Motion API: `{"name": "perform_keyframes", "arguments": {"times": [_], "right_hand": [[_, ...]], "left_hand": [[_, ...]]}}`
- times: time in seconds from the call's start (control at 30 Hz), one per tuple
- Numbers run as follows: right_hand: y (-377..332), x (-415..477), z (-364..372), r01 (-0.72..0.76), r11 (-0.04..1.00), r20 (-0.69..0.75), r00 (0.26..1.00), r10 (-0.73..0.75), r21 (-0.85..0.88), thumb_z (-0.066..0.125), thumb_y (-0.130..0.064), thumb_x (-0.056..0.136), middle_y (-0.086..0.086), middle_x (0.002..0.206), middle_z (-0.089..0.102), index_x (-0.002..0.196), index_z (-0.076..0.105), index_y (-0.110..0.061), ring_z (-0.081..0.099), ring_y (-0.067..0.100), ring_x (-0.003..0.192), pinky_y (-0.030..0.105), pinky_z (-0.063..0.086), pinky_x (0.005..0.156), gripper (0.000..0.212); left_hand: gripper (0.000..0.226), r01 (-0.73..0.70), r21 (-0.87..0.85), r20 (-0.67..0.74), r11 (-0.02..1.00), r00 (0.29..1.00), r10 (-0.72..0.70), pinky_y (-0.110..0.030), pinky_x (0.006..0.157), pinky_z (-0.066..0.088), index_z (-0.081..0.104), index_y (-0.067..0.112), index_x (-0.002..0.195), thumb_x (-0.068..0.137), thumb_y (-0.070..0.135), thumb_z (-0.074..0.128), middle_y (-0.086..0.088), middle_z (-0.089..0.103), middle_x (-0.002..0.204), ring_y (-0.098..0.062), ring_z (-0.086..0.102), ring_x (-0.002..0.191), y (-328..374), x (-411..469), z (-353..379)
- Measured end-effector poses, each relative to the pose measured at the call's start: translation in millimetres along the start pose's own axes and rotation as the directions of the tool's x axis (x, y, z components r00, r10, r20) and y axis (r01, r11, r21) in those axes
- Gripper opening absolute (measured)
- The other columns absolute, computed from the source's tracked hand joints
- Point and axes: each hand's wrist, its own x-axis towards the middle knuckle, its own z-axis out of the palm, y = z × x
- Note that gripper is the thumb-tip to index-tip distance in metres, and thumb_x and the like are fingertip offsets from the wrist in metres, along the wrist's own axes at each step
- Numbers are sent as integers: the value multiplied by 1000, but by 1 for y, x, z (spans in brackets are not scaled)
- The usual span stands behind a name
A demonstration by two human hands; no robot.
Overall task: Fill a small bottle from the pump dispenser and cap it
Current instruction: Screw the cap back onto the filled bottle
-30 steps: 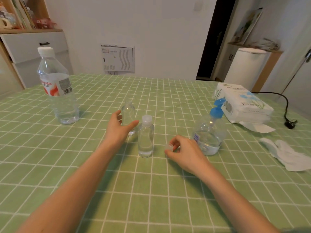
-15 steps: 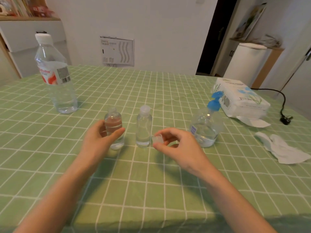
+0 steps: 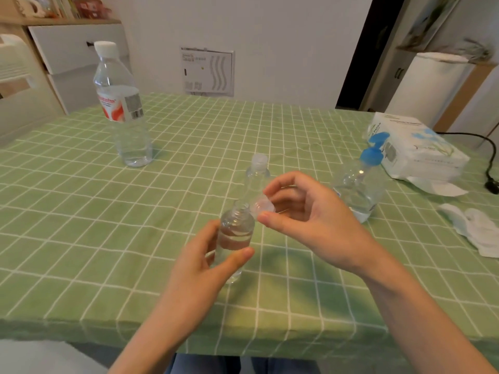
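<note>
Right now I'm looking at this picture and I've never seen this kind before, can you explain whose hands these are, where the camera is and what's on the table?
No machine here: these are a person's two bare hands, filmed by one wide-angle camera worn on their head, looking forward and down. The left hand grips a small open bottle, partly filled with clear liquid. The right hand pinches a cap right beside the bottle's neck. On the green checked cloth stand a second small bottle, capped, a pump dispenser with a blue top and a large water bottle. At the right lie a tissue pack and a crumpled tissue.
</note>
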Motion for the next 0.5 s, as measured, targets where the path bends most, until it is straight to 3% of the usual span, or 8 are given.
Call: {"name": "perform_keyframes", "arguments": {"times": [0.1, 0.23, 0.37, 0.5], "right_hand": [[-2, 0, -3, 44, 999, -9, 999, -44, -12, 76, -7, 76, -1, 92, 70, 92, 63, -19, 68, 10, 84, 24, 57, 80, 24], [-6, 1, -5, 98, 995, 28, 995, -98, -20, 73, -9, 78, -4, 95, 72, 96, 69, -24, 67, 9, 90, 26, 56, 82, 23], [-9, 1, -10, 119, 992, -2, 993, -119, -36, 71, -7, 80, 9, 100, 71, 100, 70, -24, 67, 15, 92, 27, 56, 84, 26], [-11, 2, -8, 112, 989, 86, 991, -103, -98, 69, -5, 82, -1, 101, 71, 105, 68, -24, 67, 13, 95, 28, 55, 88, 30]], "left_hand": [[38, 12, -6, 22, 1000, 1000, -12, -9, 72, 49, 64, 33, 105, 67, 32, 69, 15, 72, 98, -2, 67, 90, -1, -4, 1], [36, 20, 4, 44, 1000, 999, -21, -17, 75, 51, 64, 37, 104, 69, 35, 69, 15, 72, 100, -2, 67, 92, -3, -8, 2], [33, 7, -8, 30, 1000, 1000, -7, -8, 75, 47, 64, 43, 101, 69, 36, 69, 15, 72, 101, 1, 66, 92, -2, -9, 0], [33, -12, 8, 52, 1000, 999, 11, -15, 79, 50, 65, 36, 104, 72, 32, 70, 11, 72, 99, -4, 67, 91, -1, -8, 0]]}}
